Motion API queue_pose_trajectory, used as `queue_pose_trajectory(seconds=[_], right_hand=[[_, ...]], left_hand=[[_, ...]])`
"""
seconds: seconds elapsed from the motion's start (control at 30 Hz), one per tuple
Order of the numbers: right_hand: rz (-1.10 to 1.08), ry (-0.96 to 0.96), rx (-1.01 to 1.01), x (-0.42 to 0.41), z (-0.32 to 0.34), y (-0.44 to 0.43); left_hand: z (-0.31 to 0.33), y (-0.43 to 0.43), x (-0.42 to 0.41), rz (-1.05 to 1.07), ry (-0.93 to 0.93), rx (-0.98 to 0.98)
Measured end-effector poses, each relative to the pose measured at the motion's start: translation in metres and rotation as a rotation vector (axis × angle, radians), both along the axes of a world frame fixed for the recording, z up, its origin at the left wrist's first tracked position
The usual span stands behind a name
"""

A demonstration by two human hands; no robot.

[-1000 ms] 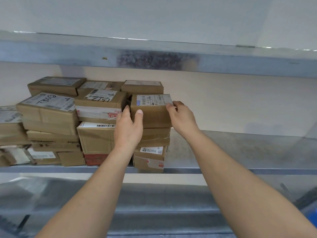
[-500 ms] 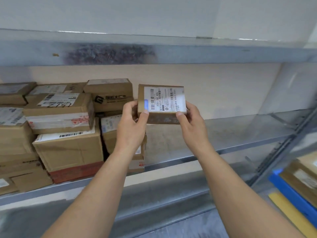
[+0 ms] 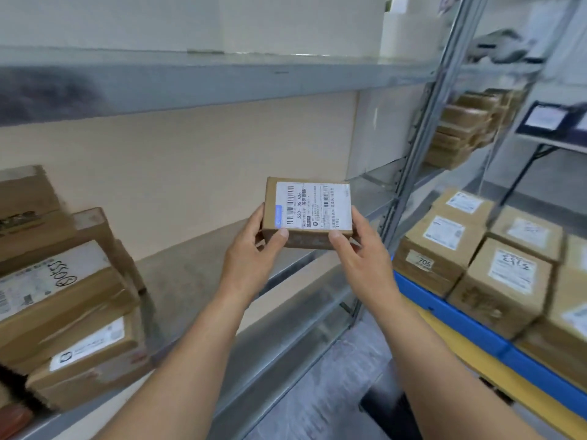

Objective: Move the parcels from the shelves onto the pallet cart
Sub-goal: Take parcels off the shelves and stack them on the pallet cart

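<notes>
A small brown cardboard parcel [image 3: 307, 214] is gripped between the left hand [image 3: 252, 254] and right hand [image 3: 360, 255], above the grey metal shelf [image 3: 190, 274] at its front edge. Held only by fingertips, it could be dropped short of the blue pallet cart [image 3: 460, 319].

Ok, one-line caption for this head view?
Left hand and right hand hold a labelled parcel clear of the shelf, loaded cart to the right.

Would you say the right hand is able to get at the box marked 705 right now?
Probably not yet: the right hand grips the small parcel, though nothing stands between it and the 705 box.
</notes>
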State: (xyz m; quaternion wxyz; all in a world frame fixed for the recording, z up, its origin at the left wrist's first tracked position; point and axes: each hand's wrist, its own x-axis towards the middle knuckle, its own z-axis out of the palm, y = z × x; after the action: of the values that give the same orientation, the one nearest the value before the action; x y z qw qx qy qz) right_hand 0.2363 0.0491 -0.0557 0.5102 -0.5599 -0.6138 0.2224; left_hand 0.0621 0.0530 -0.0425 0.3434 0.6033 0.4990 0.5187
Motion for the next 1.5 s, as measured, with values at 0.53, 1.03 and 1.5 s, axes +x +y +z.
queue_pose_trajectory(seconds=[0.53,1.03,1.5], right_hand=[[-0.297,0.027,-0.078,0.213,-0.017,0.045],[-0.544,0.004,-0.193,0.347,-0.027,0.119],[-0.754,-0.111,-0.391,0.428,-0.047,0.248]], left_hand=[[-0.011,0.110,0.228,-0.316,0.052,-0.097],[-0.021,0.222,0.384,-0.539,0.207,-0.073],[-0.054,0.376,0.488,-0.661,0.381,-0.143]])
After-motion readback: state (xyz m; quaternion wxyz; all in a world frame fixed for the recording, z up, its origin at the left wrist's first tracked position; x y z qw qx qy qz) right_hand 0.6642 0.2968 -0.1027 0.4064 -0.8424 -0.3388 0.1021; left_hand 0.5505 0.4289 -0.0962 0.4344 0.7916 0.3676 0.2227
